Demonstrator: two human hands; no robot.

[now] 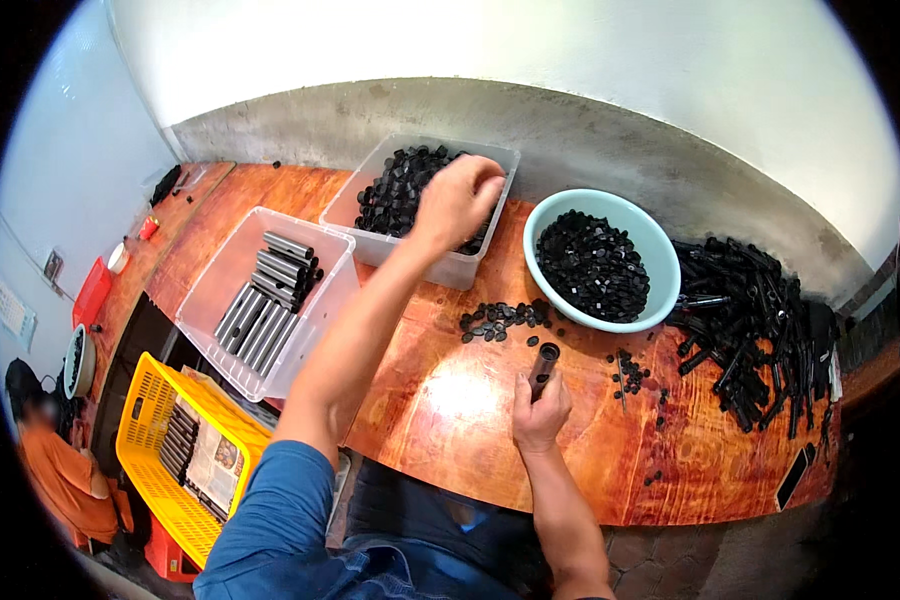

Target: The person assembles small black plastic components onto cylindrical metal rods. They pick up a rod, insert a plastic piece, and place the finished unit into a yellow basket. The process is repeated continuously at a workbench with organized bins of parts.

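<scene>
My left hand [460,200] is over the right part of a clear plastic bin [450,262] filled with black caps [395,195]. Its fingers curl downward, and whatever may be between them is hidden. In front of me, my right hand [541,415] is wrapped round a dark tube [543,370], held upright with its open round end facing up. Just beyond that tube, small black discs [500,318] lie scattered on the wooden table [450,420]. A pale blue bowl [660,290] full of small black parts [595,265] stands past my right hand.
Left of my arm, a second clear bin [220,250] holds shiny grey tubes [260,325]. A yellow crate [145,430] with dark tubes sits lower left. Black rod-like parts [750,330] are heaped at right, near a phone-like slab [793,478]. Another person [70,480] is far left.
</scene>
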